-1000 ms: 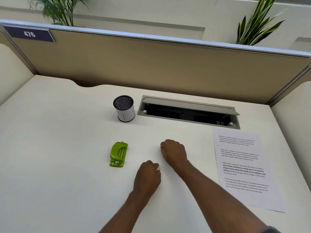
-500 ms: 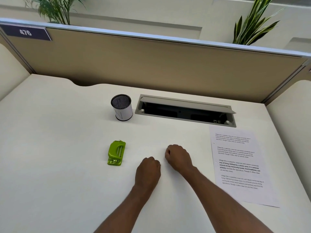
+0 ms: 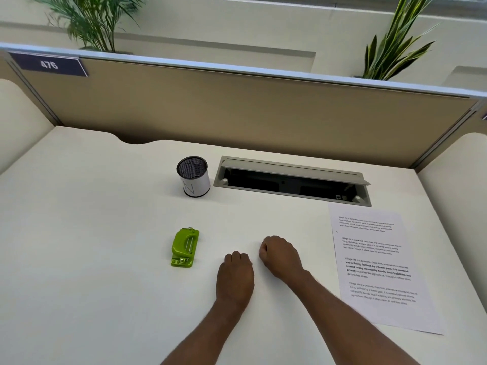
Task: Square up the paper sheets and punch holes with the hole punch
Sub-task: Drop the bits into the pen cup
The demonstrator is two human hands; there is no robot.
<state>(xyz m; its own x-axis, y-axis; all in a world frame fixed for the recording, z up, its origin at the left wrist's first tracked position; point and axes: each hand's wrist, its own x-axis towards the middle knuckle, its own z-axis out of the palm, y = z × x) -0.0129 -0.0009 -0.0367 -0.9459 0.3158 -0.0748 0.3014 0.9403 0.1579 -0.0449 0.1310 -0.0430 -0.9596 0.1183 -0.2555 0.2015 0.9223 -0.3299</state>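
Observation:
A small green hole punch (image 3: 184, 247) lies on the white desk (image 3: 87, 259), left of my hands. Printed paper sheets (image 3: 379, 264) lie flat at the right side of the desk, apart from both hands. My left hand (image 3: 235, 277) rests on the desk as a closed fist with nothing in it, a hand's width right of the punch. Just to its right, my right hand (image 3: 280, 256) is also a closed fist resting on the desk, well left of the sheets.
A mesh pen cup (image 3: 193, 176) with a white wrap stands behind the punch. An open cable tray (image 3: 292, 180) is sunk into the desk's far side. A tan partition (image 3: 237, 109) closes the back, with plants behind it.
Both fists have stayed nearly still on the desk, the left one creeping slightly forward beside the right. The camera view has shifted a little.

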